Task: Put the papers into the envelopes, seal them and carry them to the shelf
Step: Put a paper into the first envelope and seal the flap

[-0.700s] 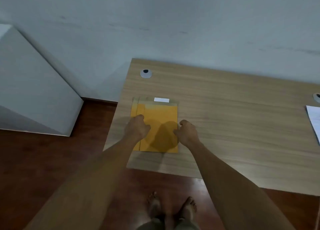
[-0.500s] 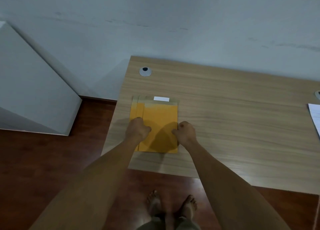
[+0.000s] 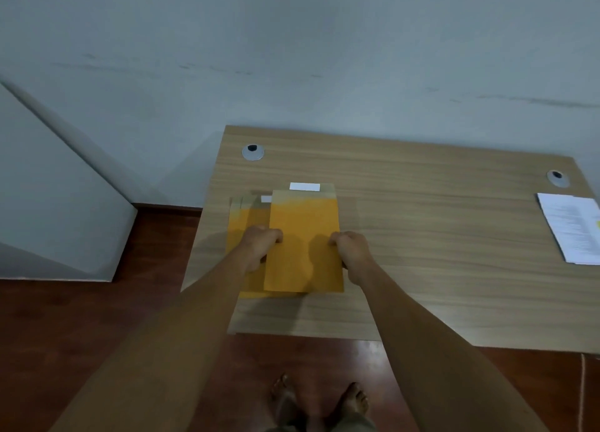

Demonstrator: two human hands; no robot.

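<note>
Envelope (image 3: 305,240), top one, pinched at both long edges: our left hand (image 3: 259,246) fingers curled on left edge, right hand (image 3: 352,253) fingers curled on right. It sits askew over envelope stack (image 3: 238,223) near tabletop (image 3: 422,236) left end. We judge it light, thin, floppy; edge grip suits. Papers (image 3: 574,227) well apart, far right.

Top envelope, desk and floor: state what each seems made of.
Top envelope: yellow-orange kraft paper, matte, by its flat thin sheet look; both hands grip its side edges.
Desk: likely wood-grain laminate, smooth and low-sheen, by its even printed-looking streaks.
Floor: reddish-brown, glossy; wood or laminate, unclear.
</note>
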